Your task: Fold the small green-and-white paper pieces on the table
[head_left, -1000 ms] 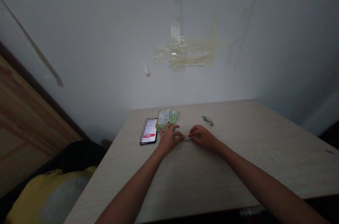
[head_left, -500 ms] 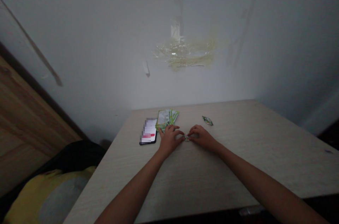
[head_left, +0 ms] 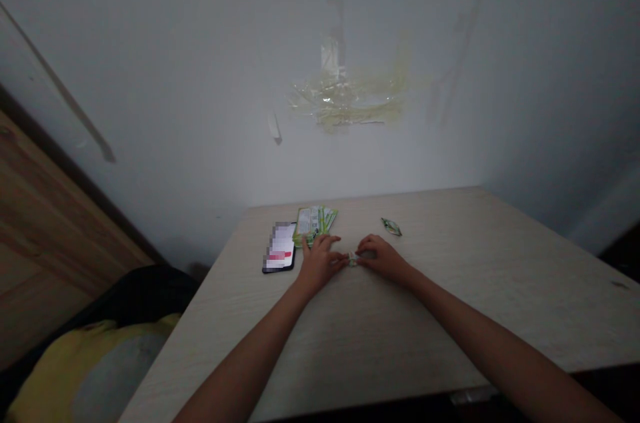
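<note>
Basically, both hands work on one small pale-green-and-white piece (head_left: 353, 260), between the fingertips just above or on the tabletop; can't tell if it touches. Left hand (head_left: 319, 263): thumb and index pinched on the piece's left edge, other fingers spread forward, palm down. Right hand (head_left: 384, 260): fingers curled, tips pinched on the right edge. Piece too small and blurred to identify; looks like a folded or ring-like bit.

Next out: stack of green-and-white packets (head_left: 311, 222) right ahead of the left hand, fanned a little at its right; fingers overlap its near edge in view, contact unclear. Phone (head_left: 280, 248) lies flat just left of the stack, screen lit, part pixelated, red band low on it. Single green packet (head_left: 391, 227) sits ahead of the right hand, slanted, well apart from the stack.

All on a pale wood-grain table (head_left: 390, 350), far edge near a grey-white wall (head_left: 200, 63) carrying crinkled clear tape (head_left: 350, 100). Down left, beside the table: yellow-and-grey soft item (head_left: 100, 366), dark fabric (head_left: 143, 283), wooden panel (head_left: 40, 230).
</note>
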`<state>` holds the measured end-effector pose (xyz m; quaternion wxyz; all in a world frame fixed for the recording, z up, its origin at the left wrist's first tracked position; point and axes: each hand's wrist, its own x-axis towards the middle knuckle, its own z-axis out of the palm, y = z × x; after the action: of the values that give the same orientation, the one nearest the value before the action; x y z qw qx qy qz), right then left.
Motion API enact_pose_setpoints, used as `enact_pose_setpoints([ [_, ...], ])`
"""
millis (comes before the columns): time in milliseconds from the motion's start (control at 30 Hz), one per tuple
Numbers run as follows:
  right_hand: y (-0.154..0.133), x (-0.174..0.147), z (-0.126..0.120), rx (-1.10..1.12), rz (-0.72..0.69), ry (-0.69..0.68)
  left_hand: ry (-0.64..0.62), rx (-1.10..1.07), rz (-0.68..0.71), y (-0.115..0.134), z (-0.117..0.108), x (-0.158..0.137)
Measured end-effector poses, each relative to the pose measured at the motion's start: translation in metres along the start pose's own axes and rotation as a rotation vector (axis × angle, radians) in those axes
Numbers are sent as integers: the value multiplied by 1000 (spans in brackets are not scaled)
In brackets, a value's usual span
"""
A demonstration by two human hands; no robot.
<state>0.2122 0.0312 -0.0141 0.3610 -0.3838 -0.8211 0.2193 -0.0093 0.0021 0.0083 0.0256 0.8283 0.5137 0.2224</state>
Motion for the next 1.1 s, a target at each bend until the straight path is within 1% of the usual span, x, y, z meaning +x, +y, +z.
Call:
enact_pose_setpoints([
  [133, 4, 1, 2, -6, -11, -1, 6, 53, 86, -3, 0, 0],
  [200, 3, 0, 2, -10, -23, 8, 9, 63, 102, -3, 1, 2],
  [367, -5, -1, 0, -43, -37, 8, 10, 64, 65, -1, 4, 8],
  [500, -8, -1, -1, -62, -29, -1, 38, 102, 68, 1, 7, 4],
  [633, -6, 0, 1, -97, -26, 6, 76, 125, 48, 4, 8, -1],
  [900, -4, -2, 3, -143, -31, 13, 80, 112, -18, 5, 5, 0],
  [1100, -3, -2, 4, -199, -42, -14, 73, 138, 1, 3, 7, 0],
])
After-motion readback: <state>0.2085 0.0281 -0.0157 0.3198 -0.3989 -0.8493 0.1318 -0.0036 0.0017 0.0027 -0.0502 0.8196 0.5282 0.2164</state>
